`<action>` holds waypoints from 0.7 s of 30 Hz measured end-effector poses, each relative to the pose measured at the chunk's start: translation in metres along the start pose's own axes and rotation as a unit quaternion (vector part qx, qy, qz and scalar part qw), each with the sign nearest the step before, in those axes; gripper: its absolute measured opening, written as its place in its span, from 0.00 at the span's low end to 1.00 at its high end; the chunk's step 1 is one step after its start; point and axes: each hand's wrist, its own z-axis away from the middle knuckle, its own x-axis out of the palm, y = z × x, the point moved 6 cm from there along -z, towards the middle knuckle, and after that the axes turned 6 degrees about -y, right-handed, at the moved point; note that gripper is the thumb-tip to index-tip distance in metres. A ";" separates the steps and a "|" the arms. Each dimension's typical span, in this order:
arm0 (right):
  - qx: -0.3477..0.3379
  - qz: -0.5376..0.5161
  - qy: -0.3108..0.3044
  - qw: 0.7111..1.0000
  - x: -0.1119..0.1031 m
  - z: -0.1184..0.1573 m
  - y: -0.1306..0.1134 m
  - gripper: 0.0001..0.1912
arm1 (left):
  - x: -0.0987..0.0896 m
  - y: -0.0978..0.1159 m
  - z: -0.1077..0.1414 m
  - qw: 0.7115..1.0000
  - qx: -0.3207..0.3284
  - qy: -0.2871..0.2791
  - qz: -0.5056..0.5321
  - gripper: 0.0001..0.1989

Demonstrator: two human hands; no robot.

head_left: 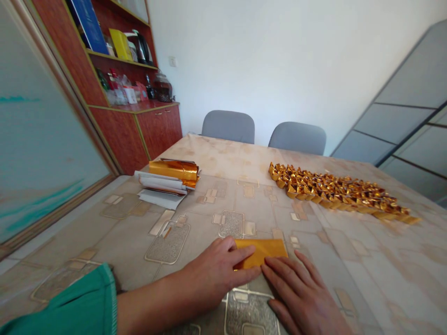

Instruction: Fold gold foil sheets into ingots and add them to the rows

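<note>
A gold foil sheet (267, 251), folded into a rectangle, lies on the patterned tabletop in front of me. My left hand (226, 265) rests on its left end, with the fingers apart and the index finger stretched across the foil. Along the lower right edge of the sheet, my right hand (302, 293) lies flat with its fingertips touching the foil. Both palms face down.
Stacked gold and white sheets (174, 174) lie at the table's left. Many folded gold pieces (335, 188) stand in rows at the right. Two grey chairs (228, 126) are behind the table (223, 156); a red cabinet (157, 132) stands back left.
</note>
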 end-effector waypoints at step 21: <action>0.080 -0.118 -0.010 0.990 0.005 0.024 0.022 0.12 | -0.018 -0.010 0.041 0.999 -0.020 0.037 -0.032 0.16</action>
